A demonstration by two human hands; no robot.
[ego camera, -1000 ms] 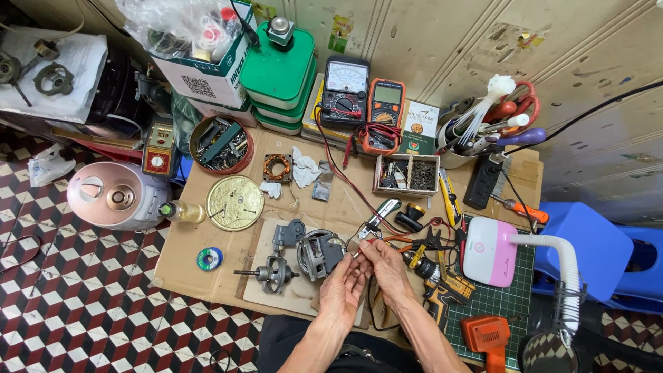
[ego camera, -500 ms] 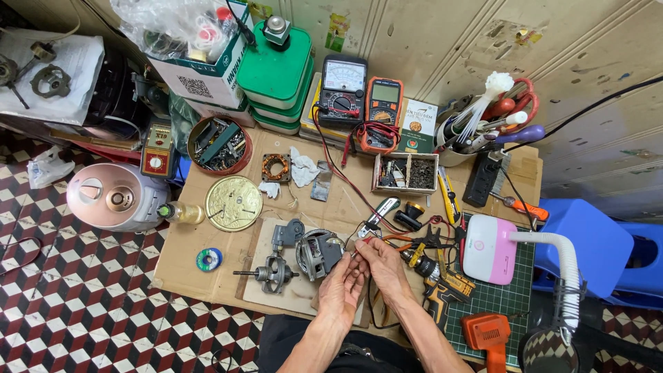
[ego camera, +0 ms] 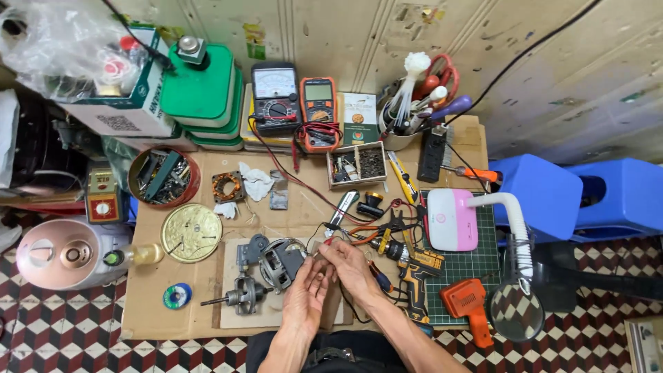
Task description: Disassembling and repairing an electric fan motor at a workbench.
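Motor housing (ego camera: 280, 262): the grey, round motor part lies on the cardboard sheet (ego camera: 228, 304) in front of you, just left of your hands, with thin wires running from it toward your fingers.
Wires (ego camera: 323, 247): you have the thin leads between both hands, right beside the motor housing; their ends are too small to make out.
Left hand (ego camera: 305, 290): your palm faces up and the fingers are curled loosely, tips pinched near the wires; whether they really grip them I cannot tell.
Right hand (ego camera: 351, 266): it sits just right of your left hand, touching it, fingers bent in and closed at the tips around the wire ends.
Rotor (ego camera: 238, 298): the shaft with its small armature lies on the same cardboard, down-left of the motor housing and apart from your hands.
Brass disc (ego camera: 190, 233): a round gold-coloured plate lies left of the motor housing, on the table.
Solder spool (ego camera: 177, 295): a small blue reel lies near the table's left front edge.
Meters: a black analogue multimeter (ego camera: 275, 97) and an orange digital multimeter (ego camera: 318, 110) stand at the back, their red leads trailing toward you.
Right side: a pink and white box (ego camera: 452, 220) rests on the green cutting mat (ego camera: 476, 276), with an orange tool (ego camera: 466, 304) and a magnifier lamp (ego camera: 516, 312) near it.
Drill (ego camera: 418, 276): a yellow and black one lies just right of your right forearm.
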